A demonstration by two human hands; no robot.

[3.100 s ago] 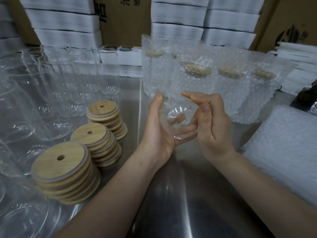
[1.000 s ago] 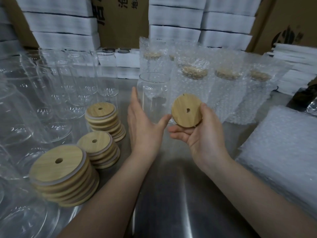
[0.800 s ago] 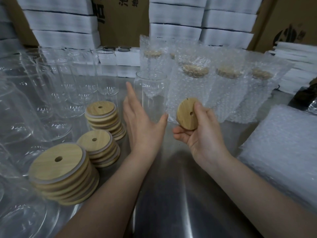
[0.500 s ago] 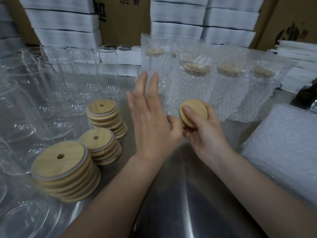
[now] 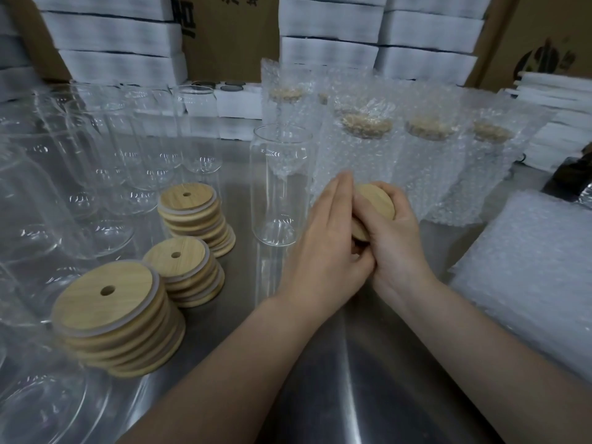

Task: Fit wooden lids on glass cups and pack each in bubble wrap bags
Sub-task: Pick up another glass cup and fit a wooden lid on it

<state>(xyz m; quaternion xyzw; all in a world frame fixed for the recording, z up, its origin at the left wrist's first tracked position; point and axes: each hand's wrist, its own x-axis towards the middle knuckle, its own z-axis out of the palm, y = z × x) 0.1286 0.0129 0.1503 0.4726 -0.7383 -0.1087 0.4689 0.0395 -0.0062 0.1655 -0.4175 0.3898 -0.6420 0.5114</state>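
Both hands meet over the steel table: the right hand grips a round wooden lid, the left hand pressed flat against it. One clear, empty glass cup stands upright just left of them.

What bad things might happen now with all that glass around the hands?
1. The open glass cup stands alone just beside the left hand; a sideways bump could probably tip it.
2. Both hands are on the wooden lid, with the right hand wrapped around it; if it slips, it might drop onto the metal table or hit the cup.
3. The nearest lid stack leans, so an elbow could topple it into the empty cups.
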